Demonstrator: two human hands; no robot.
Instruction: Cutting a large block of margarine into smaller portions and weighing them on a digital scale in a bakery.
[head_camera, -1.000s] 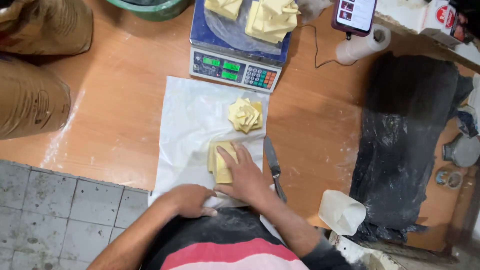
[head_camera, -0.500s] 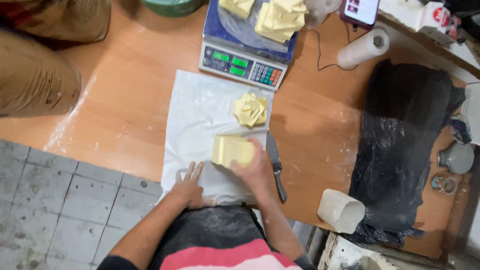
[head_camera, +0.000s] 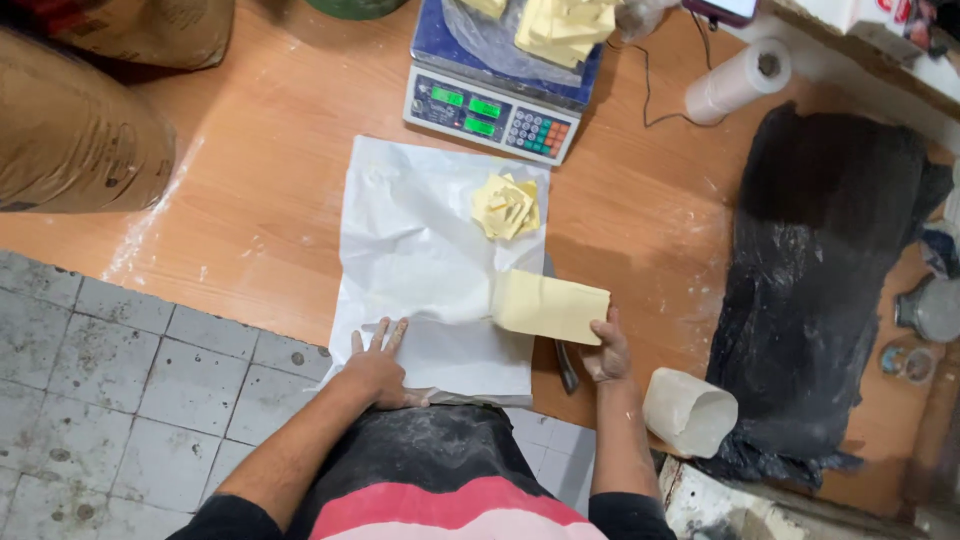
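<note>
We find the left hand (head_camera: 378, 368) pressed flat on the near edge of the white sheet (head_camera: 420, 250), fingers spread apart and holding nothing. The right hand (head_camera: 607, 352) has its fingers closed on the right end of a pale yellow block (head_camera: 550, 306), which lies across the sheet's right edge. At 12 o'clock from the block sits one crumpled yellow lump (head_camera: 506, 206) on the same sheet. A knife (head_camera: 563, 362) lies partly hidden under the block, at 6 o'clock from it. At 12 o'clock on the wooden counter (head_camera: 270, 200) stands one weighing scale (head_camera: 495, 110) carrying further yellow pieces (head_camera: 560, 25); their number we cannot count. At 1 o'clock lies one paper roll (head_camera: 735, 82), at 3 o'clock a black plastic sheet (head_camera: 820, 280), at 5 o'clock one white tub (head_camera: 690, 412), at 10 o'clock two brown sacks (head_camera: 80, 140).
</note>
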